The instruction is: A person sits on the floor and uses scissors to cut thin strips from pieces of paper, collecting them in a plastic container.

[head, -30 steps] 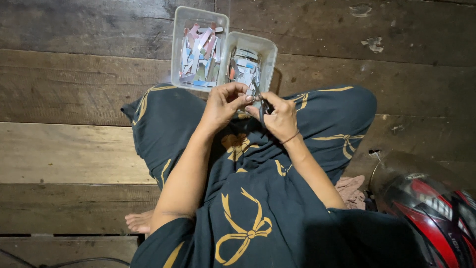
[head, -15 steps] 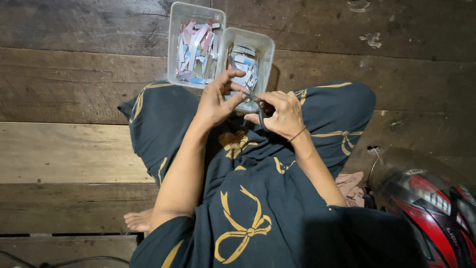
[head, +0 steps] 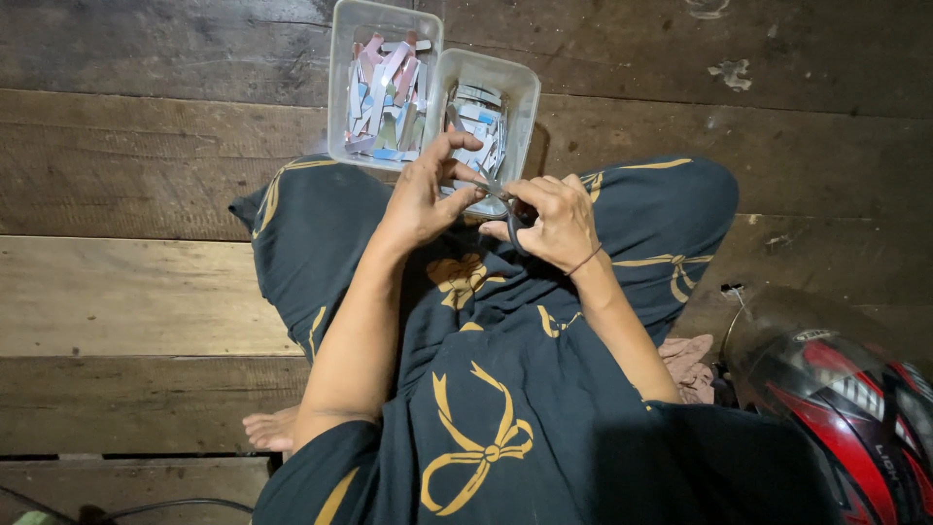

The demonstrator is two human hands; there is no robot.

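I sit cross-legged on a wooden floor in dark cloth with gold bows. My right hand (head: 552, 222) grips small dark-handled scissors (head: 505, 199), their blades pointing toward my left hand. My left hand (head: 426, 192) has its fingers spread near the blades; a small piece between its fingertips is too small to make out. Just beyond my hands stand two clear plastic tubs side by side. The left tub (head: 342, 87) holds several pink, white and blue paper strips. The right tub (head: 525, 92) holds several smaller white and blue pieces.
A red, black and white helmet (head: 846, 408) lies on the floor at my right, next to a pinkish cloth (head: 688, 358). My bare toes (head: 267, 428) show at the lower left. A dark cable (head: 146, 507) runs along the bottom edge.
My left hand's fingers have opened and spread apart over the right tub. The right hand with the scissors has stayed in place. The view has shifted slightly.
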